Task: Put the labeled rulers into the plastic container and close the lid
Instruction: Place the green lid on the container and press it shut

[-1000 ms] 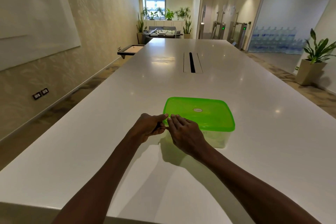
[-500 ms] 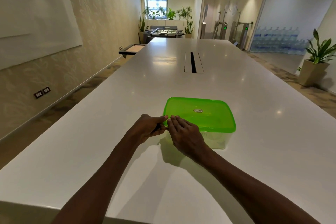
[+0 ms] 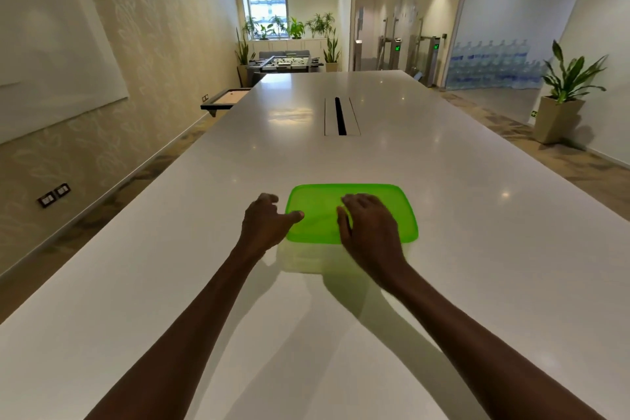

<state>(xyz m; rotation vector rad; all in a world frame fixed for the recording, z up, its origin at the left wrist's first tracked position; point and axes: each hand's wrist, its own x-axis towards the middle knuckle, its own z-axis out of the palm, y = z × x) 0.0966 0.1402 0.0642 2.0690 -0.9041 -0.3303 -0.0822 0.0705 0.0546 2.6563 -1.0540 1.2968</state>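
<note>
Plastic container (image 3: 303, 257) sits on the white table (image 3: 477, 215) just ahead of you, its green lid (image 3: 320, 215) long axis running left to right. Your right hand (image 3: 370, 227) lies flat on the lid, fingers relaxed; your left hand (image 3: 267, 223) rests its thumb on the left edge, holding nothing.

A long white surface (image 3: 443, 215) carries a cable slot (image 3: 340, 116) along its centre line. A whiteboard (image 3: 51, 54) is mounted on the left wall, with wall sockets (image 3: 54, 195) low beneath it. A foosball table (image 3: 284, 63) stands at the far end among plants. A potted plant (image 3: 562, 95) stands at right, near stacked water bottles (image 3: 494, 66).
</note>
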